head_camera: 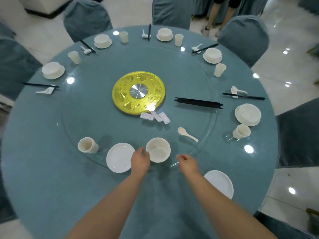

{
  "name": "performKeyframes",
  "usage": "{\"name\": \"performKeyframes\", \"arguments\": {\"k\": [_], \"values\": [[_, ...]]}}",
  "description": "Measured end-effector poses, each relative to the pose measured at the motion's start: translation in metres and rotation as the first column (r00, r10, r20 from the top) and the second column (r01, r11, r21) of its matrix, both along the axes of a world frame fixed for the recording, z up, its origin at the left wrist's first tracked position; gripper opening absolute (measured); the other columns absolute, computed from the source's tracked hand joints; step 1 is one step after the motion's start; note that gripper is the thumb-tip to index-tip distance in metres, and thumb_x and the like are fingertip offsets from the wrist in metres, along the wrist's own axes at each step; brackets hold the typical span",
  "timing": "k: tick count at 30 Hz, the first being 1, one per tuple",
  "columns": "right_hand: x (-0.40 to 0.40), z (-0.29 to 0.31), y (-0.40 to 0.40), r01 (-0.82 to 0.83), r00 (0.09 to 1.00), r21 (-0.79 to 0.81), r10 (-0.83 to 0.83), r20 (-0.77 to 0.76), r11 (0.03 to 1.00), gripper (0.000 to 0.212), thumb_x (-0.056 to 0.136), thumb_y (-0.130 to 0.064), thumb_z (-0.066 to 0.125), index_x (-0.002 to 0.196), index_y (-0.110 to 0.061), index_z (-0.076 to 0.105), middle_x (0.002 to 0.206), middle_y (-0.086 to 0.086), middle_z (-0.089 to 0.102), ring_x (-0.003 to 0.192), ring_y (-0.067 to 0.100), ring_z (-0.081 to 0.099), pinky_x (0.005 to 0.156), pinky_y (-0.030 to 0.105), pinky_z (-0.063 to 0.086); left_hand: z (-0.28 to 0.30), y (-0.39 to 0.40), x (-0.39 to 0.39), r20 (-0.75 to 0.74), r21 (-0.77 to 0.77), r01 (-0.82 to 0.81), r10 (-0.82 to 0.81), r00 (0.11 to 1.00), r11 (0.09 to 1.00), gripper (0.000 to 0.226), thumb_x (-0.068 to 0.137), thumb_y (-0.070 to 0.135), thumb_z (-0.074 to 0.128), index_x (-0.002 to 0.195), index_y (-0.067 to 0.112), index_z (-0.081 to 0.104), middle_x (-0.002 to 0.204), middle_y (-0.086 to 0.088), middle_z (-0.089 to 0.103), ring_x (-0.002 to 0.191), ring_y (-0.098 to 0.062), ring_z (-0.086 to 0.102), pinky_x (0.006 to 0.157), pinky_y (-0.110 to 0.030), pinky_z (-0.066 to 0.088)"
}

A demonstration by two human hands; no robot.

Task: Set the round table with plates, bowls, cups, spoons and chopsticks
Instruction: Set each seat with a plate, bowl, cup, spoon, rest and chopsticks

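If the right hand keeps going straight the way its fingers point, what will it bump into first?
Probably the bowl. The right hand points up and to the left, across a short stretch of bare glass turntable, and the bowl is the nearest thing that way. Depth is hard to judge; it might pass just behind the bowl.

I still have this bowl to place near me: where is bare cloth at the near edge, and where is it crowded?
Bare cloth lies between the white plate on the left and the plate on the right, around your forearms. More lies left of the cup. Crowded: beside the gold disc, where rests, spare chopsticks and the loose spoon lie. Your left hand touches the bowl.
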State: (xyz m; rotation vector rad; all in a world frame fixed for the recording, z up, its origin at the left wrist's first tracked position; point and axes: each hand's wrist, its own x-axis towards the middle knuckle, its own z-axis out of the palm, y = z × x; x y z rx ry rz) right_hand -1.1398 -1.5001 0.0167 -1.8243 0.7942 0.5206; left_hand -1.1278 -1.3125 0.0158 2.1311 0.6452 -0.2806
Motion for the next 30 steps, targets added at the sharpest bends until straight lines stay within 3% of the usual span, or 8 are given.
{"name": "performKeyframes", "arguments": {"k": [3, 7, 12, 15, 19, 23, 26, 30], "values": [[0.009, 0.001, 0.022, -0.031, 1.0, 0.079, 0.031, -0.004, 0.996, 0.038, 0.09, -0.027, 0.057, 0.126, -0.016, 0.061, 0.112, 0.009, 0.066, 0.106, 0.03, 0.063, 0.098, 0.046, 0.05, -0.001, 0.002, 0.006, -0.01, -0.001, 0.049, -0.049, 0.999, 0.999, 0.024, 0.091, 0.015, 0.049, 0.107, 0.016, 0.066, 0.094, -0.002, 0.066, 0.084, -0.022, 0.053, 0.074, -0.026, 0.037], [0.012, -0.002, 0.031, -0.133, 0.991, 0.08, 0.132, 0.017, 0.988, 0.017, 0.089, -0.023, 0.049, 0.098, -0.019, 0.063, 0.084, 0.01, 0.058, 0.082, 0.025, 0.055, 0.086, 0.046, 0.052, -0.002, 0.003, 0.009, -0.024, -0.027, 0.078, -0.079, 0.997, 0.997, 0.025, 0.09, 0.013, 0.049, 0.104, 0.017, 0.069, 0.088, 0.002, 0.065, 0.082, -0.018, 0.054, 0.073, -0.023, 0.037], [0.013, -0.005, 0.035, -0.13, 0.991, 0.08, 0.129, 0.019, 0.988, 0.027, 0.088, -0.024, 0.047, 0.104, -0.037, 0.065, 0.079, -0.003, 0.062, 0.08, 0.02, 0.057, 0.082, 0.04, 0.052, -0.002, 0.006, 0.009, -0.055, -0.063, 0.081, -0.084, 0.995, 0.995, 0.029, 0.088, 0.015, 0.046, 0.099, 0.019, 0.072, 0.087, -0.001, 0.07, 0.082, -0.021, 0.058, 0.069, -0.024, 0.04], [0.013, -0.008, 0.032, -0.103, 0.994, 0.063, 0.102, 0.025, 0.993, 0.025, 0.09, -0.024, 0.048, 0.105, -0.029, 0.067, 0.076, -0.004, 0.059, 0.076, 0.019, 0.053, 0.075, 0.037, 0.048, -0.001, 0.005, 0.01, -0.073, -0.075, 0.055, -0.06, 0.996, 0.996, 0.033, 0.089, 0.017, 0.048, 0.112, 0.021, 0.072, 0.101, 0.001, 0.073, 0.087, -0.017, 0.058, 0.076, -0.022, 0.039], [0.011, -0.008, 0.028, -0.082, 0.995, 0.025, 0.081, 0.05, 0.996, 0.037, 0.093, -0.026, 0.05, 0.127, -0.028, 0.064, 0.104, -0.009, 0.066, 0.092, 0.013, 0.057, 0.08, 0.026, 0.042, 0.002, 0.003, 0.009, -0.027, -0.093, 0.046, -0.049, 0.998, 0.995, 0.035, 0.091, 0.018, 0.051, 0.121, 0.019, 0.069, 0.113, 0.0, 0.072, 0.104, -0.019, 0.065, 0.086, -0.025, 0.047], [0.01, -0.005, 0.025, -0.028, 0.996, 0.0, 0.028, 0.09, 1.0, 0.022, 0.089, -0.026, 0.051, 0.092, -0.024, 0.073, 0.073, -0.013, 0.061, 0.073, 0.011, 0.054, 0.066, 0.023, 0.045, 0.007, 0.0, 0.008, 0.002, -0.079, -0.008, 0.008, 1.0, 0.997, 0.03, 0.092, 0.023, 0.056, 0.118, 0.015, 0.069, 0.108, 0.001, 0.071, 0.098, -0.017, 0.064, 0.085, -0.022, 0.045], [0.009, 0.002, 0.023, 0.007, 0.99, -0.028, -0.003, 0.14, 1.0, 0.026, 0.088, -0.024, 0.051, 0.063, -0.018, 0.059, 0.051, -0.011, 0.046, 0.055, 0.014, 0.041, 0.043, 0.012, 0.037, 0.015, -0.002, 0.008, 0.006, -0.097, -0.036, 0.036, 0.999, 0.995, 0.022, 0.091, 0.022, 0.059, 0.111, 0.016, 0.066, 0.099, 0.003, 0.069, 0.09, -0.016, 0.061, 0.078, -0.021, 0.041], [0.007, 0.009, 0.014, 0.103, 0.976, 0.011, -0.104, 0.191, 0.995, 0.016, 0.087, -0.016, 0.059, 0.072, -0.019, 0.065, 0.068, -0.003, 0.066, 0.063, 0.016, 0.06, 0.062, 0.025, 0.05, 0.025, -0.003, 0.006, -0.007, -0.146, -0.067, 0.067, 0.998, 0.987, 0.01, 0.088, 0.021, 0.061, 0.097, 0.02, 0.063, 0.092, 0.006, 0.067, 0.083, -0.015, 0.061, 0.073, -0.021, 0.041]]}}
